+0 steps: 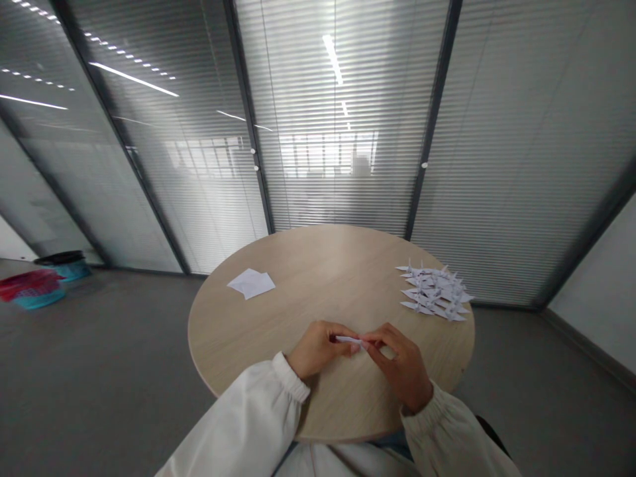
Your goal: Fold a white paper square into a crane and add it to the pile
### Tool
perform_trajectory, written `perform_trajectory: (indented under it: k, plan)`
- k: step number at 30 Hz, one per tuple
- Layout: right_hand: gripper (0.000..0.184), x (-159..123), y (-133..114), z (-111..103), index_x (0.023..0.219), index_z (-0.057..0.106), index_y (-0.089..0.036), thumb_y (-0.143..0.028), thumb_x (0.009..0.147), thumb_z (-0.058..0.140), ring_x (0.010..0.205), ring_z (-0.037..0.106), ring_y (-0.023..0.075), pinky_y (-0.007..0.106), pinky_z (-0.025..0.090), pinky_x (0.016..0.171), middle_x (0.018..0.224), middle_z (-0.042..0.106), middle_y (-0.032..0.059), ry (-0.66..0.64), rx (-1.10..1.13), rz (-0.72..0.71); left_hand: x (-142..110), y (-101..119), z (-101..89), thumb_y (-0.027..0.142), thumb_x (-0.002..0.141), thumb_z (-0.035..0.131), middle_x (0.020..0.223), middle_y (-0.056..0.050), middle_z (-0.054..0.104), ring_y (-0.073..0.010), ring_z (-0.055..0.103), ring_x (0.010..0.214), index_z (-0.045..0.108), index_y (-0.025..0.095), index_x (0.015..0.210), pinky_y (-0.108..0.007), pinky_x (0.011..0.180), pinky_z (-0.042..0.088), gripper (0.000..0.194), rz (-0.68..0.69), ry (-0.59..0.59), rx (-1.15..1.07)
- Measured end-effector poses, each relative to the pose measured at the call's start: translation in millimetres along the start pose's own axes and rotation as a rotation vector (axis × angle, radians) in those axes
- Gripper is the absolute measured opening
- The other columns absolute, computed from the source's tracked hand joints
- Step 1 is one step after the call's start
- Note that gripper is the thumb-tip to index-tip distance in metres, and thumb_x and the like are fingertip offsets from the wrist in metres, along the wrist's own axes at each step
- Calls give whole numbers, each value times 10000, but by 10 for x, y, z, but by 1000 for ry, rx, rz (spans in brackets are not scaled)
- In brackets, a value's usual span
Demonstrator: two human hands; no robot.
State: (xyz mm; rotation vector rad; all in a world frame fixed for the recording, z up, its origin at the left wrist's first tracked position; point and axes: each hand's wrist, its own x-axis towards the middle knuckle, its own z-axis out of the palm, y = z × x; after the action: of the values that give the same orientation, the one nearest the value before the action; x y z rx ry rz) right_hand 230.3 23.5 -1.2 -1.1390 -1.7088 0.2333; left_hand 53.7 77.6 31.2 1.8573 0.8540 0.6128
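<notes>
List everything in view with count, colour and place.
Table: one, pale wood, centre
Paper sheets: overlapping, count unclear, white, table's left
Folded paper figures: many, white, table's right
Folded piece: one, white, over table's near side
Floor: one, grey, around table
Bins: two, blue, red or black tops, far left
Blinds: several, grey, behind table
Frames: several, dark, between blinds
Wall: one, white, far right
Sleeves: two, white, bottom
Left hand: one, bare, holding the folded piece
Right hand: one, bare, pinching its end
</notes>
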Motion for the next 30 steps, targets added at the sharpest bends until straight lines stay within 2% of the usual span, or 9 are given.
perform_trajectory:
  k: [11,19,25,30]
  plan:
    - [109,-3,-12,38,881,622,-214,-228,863,516,703,579,158,285,492,651,768,613,32,26,-120,-117,-25,69,32,452,700,671,653,-70,689,-142,622,580,721,106,724,-242,619,501,350,-40,13,-102]
    - [162,-30,13,55,864,597,-222,-175,893,445,775,593,161,305,511,714,816,604,40,-16,-134,-185,-11,26,39,400,654,710,644,-57,694,-140,629,578,717,111,722,-241,616,512,297,-95,-1,-189]
    - [252,-50,25,49,977,631,-220,-154,906,399,834,616,169,308,518,764,877,641,61,-42,-138,-202,2,28,8,394,638,728,616,-57,679,-132,620,548,705,85,747,-254,606,517,329,-133,-6,-298]
    - [304,-55,21,37,1046,646,-232,-169,918,378,872,630,168,304,530,781,924,666,70,-26,-161,-258,7,21,-33,382,620,761,695,-78,696,-138,635,593,698,75,796,-276,658,521,360,-140,-40,-427]
